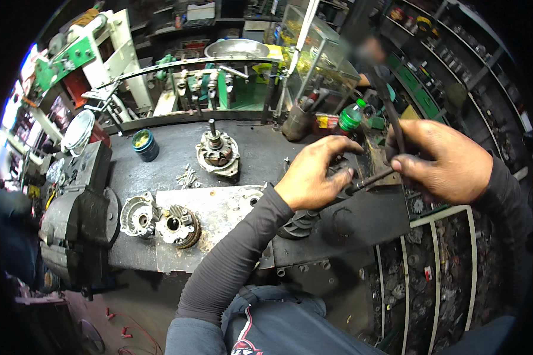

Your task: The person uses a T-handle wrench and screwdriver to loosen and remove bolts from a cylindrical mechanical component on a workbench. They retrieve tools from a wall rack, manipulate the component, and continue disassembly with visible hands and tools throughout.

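Observation:
My right hand [447, 160] is closed on the dark handle of an L-shaped socket wrench [374, 179]. Its long handle rises past my fingers, while the round shaft slants down-left toward my left hand. My left hand [314, 174] is beside the shaft's lower end, thumb and forefinger apart, over dark metal parts I cannot make out. Below that wrist sits a dark finned metal part [299, 226], partly hidden by my sleeve. On the metal plate [219, 216] lie an open cast housing [139, 216] and a round wound part [177, 226]. Farther back stands a shafted rotor in its housing [218, 154].
A large bench vise [77, 234] stands at the left. Loose screws [187, 178] and a blue jar [145, 145] are on the bench [177, 142]. A green-capped bottle [350, 117] stands behind my hands. Another person [373, 59] is at the far right, near shelves.

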Demonstrator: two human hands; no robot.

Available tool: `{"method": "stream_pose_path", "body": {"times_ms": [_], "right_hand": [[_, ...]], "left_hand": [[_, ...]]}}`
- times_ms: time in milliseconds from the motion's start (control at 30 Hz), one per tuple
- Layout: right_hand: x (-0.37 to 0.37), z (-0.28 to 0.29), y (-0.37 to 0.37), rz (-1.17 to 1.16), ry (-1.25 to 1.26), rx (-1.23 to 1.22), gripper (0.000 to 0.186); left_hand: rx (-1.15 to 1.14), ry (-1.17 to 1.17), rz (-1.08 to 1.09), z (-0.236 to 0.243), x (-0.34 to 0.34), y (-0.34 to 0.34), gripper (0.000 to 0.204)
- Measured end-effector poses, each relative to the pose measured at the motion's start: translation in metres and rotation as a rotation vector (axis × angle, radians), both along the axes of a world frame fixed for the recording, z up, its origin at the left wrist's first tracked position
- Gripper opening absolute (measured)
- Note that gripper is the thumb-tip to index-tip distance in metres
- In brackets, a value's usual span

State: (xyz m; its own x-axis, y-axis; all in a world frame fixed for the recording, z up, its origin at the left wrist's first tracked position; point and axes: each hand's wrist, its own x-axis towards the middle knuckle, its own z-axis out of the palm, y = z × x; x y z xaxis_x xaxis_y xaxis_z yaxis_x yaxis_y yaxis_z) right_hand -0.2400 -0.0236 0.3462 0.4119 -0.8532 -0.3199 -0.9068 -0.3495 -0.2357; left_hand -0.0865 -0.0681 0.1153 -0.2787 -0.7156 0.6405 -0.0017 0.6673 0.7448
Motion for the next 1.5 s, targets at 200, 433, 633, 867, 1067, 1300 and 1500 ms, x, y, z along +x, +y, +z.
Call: {"method": "stream_pose_path", "body": {"times_ms": [200,433,633,867,1067,1300,1500], "right_hand": [[-0.019,-0.03,0.007,0.279,0.208,-0.571,0.046],[0.015,-0.081,0.021,0.111,0.338,-1.201,0.047],[0.016,-0.125,0.019,-0.178,-0.14,-1.24,0.032],[-0.008,-0.111,0.004,0.138,-0.441,-1.099,0.028],[-0.022,-0.123,-0.042,0.802,-1.388,-0.58,0.055],[0.007,-0.151,0.0,-0.07,-1.904,-0.463,0.061],[-0.021,-0.127,-0.048,0.396,-1.691,0.834,0.067]], "left_hand": [[-0.135,-0.206,0.096,-0.014,-0.01,0.018,0.058],[0.026,-0.12,0.352,-0.011,-0.031,0.033,0.059],[-0.021,-0.094,0.287,-0.025,-0.029,0.022,0.058],[-0.02,-0.126,0.264,-0.024,-0.029,0.019,0.057],[-0.015,-0.145,0.299,-0.017,-0.028,0.023,0.055],[-0.123,-0.242,0.339,-0.006,-0.024,0.032,0.066],[-0.239,-0.35,0.342,-0.001,-0.031,0.04,0.029]]}}
